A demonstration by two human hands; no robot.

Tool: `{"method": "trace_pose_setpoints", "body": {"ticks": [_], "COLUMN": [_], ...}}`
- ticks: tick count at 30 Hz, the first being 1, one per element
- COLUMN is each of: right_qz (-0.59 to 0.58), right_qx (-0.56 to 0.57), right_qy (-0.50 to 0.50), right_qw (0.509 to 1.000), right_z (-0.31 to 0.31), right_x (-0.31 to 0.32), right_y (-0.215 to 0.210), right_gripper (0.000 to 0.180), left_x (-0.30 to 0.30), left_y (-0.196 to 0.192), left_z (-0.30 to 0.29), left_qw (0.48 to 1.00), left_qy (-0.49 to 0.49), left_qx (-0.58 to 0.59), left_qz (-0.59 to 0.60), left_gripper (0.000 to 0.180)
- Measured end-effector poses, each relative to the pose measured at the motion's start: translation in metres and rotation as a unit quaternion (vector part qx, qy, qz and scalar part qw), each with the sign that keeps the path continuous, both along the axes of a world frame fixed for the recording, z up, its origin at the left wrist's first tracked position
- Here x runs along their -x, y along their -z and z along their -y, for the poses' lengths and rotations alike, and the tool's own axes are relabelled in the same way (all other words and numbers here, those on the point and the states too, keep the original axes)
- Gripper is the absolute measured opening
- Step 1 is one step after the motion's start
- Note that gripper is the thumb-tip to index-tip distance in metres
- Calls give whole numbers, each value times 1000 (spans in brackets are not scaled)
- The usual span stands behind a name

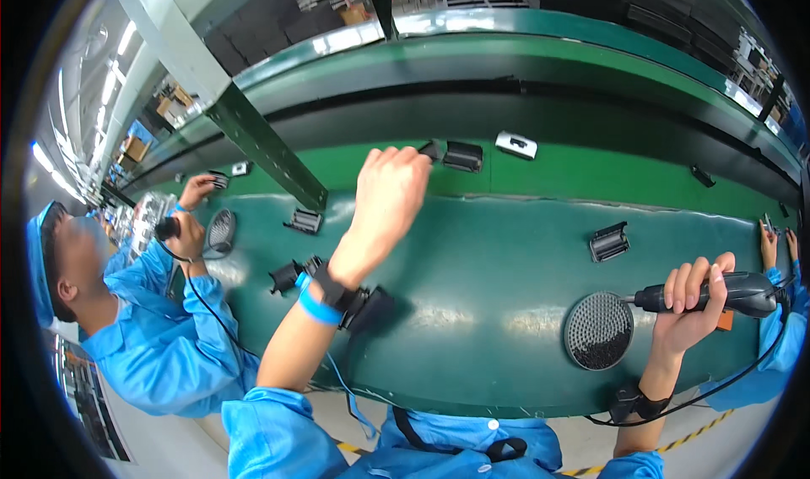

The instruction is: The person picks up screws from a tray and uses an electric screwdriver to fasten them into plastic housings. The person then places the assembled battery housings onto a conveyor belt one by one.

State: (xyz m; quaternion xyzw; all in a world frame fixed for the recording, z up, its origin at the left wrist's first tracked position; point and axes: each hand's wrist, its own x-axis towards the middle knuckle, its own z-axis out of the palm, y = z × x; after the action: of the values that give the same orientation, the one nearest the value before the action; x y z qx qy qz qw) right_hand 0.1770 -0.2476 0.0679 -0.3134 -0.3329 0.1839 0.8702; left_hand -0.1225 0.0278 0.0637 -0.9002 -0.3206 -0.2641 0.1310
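My left hand [392,190] reaches out over the bright green belt, its fingers curled closed at a small black plastic part [432,150]; the fingers hide most of that part. Just right of it lies a black plastic housing [463,156]. In my right hand [693,300] is a black electric screwdriver [749,295], held level with its bit pointing left. The bit's tip is at the right rim of a round grey dimpled dish [575,327], which has many tiny black screws [604,352] in its lower part.
A white-and-black part [516,146] lies on the belt [582,171]. Another black housing [609,243] rests on the table [489,268], with more [304,220] toward the left. A green post [270,154] rises at left. Co-workers sit at left [160,335] and far right [780,319].
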Motion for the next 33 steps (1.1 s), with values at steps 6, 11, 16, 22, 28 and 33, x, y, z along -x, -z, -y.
{"method": "trace_pose_setpoints", "body": {"ticks": [6, 11, 16, 22, 28, 33], "right_qz": [-3, -11, -11, -43, -43, -43], "right_qx": [6, 19, 23, 16, 30, 28], "right_qy": [-5, -19, -29, -69, -62, -19], "right_qw": [1000, 1000, 999, 997, 997, 999], "right_z": [2, -2, -7, -11, -9, -8], "right_x": [16, 14, 16, 25, 17, 12], "right_y": [-5, -2, 1, 7, 14, 7], "right_gripper": [11, 12, 13, 15, 16, 14], "left_x": [11, -64, -127, -144, -162, -174], "left_y": [44, 4, 25, 64, 62, 58], "left_z": [-60, -26, -26, -55, -57, -58], "left_qw": [995, 993, 983, 979, 964, 946], "left_qy": [-30, 113, 171, 168, 222, 234], "left_qx": [20, 20, -22, -31, 95, 202], "left_qz": [-88, 6, -66, -112, -114, -99], "left_gripper": [9, 36, 38, 64, 51, 42]}}
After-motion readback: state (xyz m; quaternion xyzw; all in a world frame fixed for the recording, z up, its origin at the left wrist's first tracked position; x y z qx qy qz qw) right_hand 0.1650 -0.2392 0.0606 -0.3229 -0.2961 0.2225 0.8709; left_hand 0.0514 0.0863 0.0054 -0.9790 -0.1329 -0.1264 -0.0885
